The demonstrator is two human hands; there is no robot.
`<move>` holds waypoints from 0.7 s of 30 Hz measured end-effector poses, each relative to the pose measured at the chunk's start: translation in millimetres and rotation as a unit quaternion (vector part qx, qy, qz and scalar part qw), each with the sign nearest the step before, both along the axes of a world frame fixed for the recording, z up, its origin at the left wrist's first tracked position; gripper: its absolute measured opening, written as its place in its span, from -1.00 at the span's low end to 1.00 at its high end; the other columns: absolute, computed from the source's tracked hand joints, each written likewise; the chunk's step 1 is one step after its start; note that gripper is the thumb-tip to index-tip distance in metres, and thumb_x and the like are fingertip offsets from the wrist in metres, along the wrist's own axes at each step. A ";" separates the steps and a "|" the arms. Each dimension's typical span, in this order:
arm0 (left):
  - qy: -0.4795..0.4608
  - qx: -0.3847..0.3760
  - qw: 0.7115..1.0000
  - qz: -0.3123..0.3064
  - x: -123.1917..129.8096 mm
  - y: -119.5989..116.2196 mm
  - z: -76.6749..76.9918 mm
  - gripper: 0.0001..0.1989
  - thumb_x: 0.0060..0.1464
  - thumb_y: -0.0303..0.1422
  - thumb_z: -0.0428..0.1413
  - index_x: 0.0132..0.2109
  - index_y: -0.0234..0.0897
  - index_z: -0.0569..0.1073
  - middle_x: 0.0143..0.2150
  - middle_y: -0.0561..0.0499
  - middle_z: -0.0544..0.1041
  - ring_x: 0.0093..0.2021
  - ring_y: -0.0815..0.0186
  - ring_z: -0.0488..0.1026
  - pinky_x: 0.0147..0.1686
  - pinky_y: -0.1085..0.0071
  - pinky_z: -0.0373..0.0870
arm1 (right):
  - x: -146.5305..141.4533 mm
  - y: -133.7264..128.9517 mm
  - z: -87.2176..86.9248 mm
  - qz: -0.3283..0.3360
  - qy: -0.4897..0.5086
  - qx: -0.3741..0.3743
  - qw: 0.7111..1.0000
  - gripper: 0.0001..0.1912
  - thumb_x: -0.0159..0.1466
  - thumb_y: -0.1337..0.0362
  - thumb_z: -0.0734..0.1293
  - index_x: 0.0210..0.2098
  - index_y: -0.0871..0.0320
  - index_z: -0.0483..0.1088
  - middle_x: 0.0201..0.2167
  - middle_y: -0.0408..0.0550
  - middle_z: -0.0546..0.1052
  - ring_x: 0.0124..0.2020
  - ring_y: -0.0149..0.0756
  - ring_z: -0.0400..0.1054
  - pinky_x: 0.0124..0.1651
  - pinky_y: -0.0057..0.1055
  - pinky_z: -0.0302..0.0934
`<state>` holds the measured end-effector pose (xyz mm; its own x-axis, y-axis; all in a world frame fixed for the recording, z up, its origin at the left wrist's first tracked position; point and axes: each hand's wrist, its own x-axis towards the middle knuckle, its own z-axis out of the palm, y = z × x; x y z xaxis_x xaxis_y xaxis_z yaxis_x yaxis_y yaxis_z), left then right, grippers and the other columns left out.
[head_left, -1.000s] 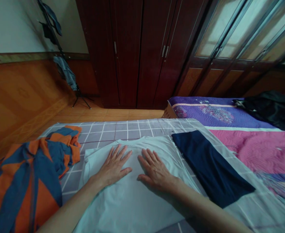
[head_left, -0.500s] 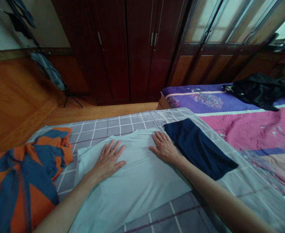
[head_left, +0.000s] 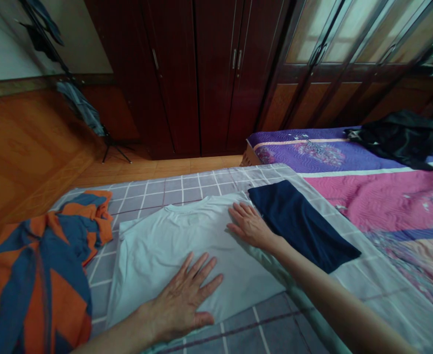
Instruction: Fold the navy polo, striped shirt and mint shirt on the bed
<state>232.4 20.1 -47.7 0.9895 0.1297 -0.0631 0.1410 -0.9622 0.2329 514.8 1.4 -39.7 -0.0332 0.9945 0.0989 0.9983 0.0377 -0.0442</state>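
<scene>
A pale, light-coloured T-shirt [head_left: 201, 228] lies spread on the grey checked sheet, its neckline toward the far side and soft creases across its left half. My left hand [head_left: 189, 295] is over the lower middle of the shirt, palm down, fingers spread. Near the shirt's upper right edge, my right hand [head_left: 251, 226] rests flat with its fingers stretched out. Just beyond that hand lies a folded navy blue cloth [head_left: 301, 226]. Neither hand grips anything.
An orange and blue garment [head_left: 43, 275] lies in a heap at the left on the checked sheet [head_left: 165, 186]. To the right is a purple and pink bed cover [head_left: 353, 191] with a black garment [head_left: 401, 137] on it. Dark wardrobes [head_left: 216, 88] and a clothes stand [head_left: 108, 140] are behind.
My left hand has moved from the shirt's upper left down and right toward its lower middle. My right hand has stayed nearly in place. More creases show near the neckline.
</scene>
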 end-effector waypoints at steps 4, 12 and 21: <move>-0.047 0.013 0.999 -0.011 -4.4 -11.0 -10.5 -0.24 0.17 0.07 -0.11 0.38 -0.04 -0.21 0.41 -0.10 -0.16 0.37 0.00 -0.19 0.27 -0.10 -0.19 | 23.8 19.9 -7.0 -0.020 -0.006 -0.015 1.000 -0.46 0.35 0.06 0.13 0.21 0.24 0.19 0.26 0.20 0.17 0.27 0.02 0.01 0.24 -0.01 -0.06; -0.037 0.005 0.999 -0.026 -9.4 -18.8 -6.5 -0.24 0.17 0.08 -0.15 0.38 -0.08 -0.22 0.40 -0.14 -0.11 0.38 0.00 -0.21 0.26 -0.12 -0.14 | -16.7 -29.7 -10.6 0.045 0.011 0.020 0.999 -0.40 0.31 0.05 0.20 0.25 0.23 0.14 0.31 0.24 0.05 0.33 0.11 -0.19 0.26 0.06 -0.13; -0.028 0.001 0.999 -0.018 -23.6 -25.7 5.3 -0.22 0.17 0.11 -0.17 0.38 -0.13 -0.21 0.38 -0.14 -0.04 0.37 0.02 -0.17 0.26 -0.09 -0.10 | -41.8 -87.7 -17.1 0.121 0.046 0.027 0.991 -0.29 0.27 0.10 0.26 0.33 0.14 -0.04 0.36 0.15 -0.12 0.36 0.07 -0.32 0.25 0.11 -0.08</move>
<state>208.8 -5.5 -42.4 0.9956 0.0933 -0.0078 0.0925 -0.9671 0.2369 473.0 -86.3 -56.8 -0.2577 0.9520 0.1649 0.9518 0.2795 -0.1261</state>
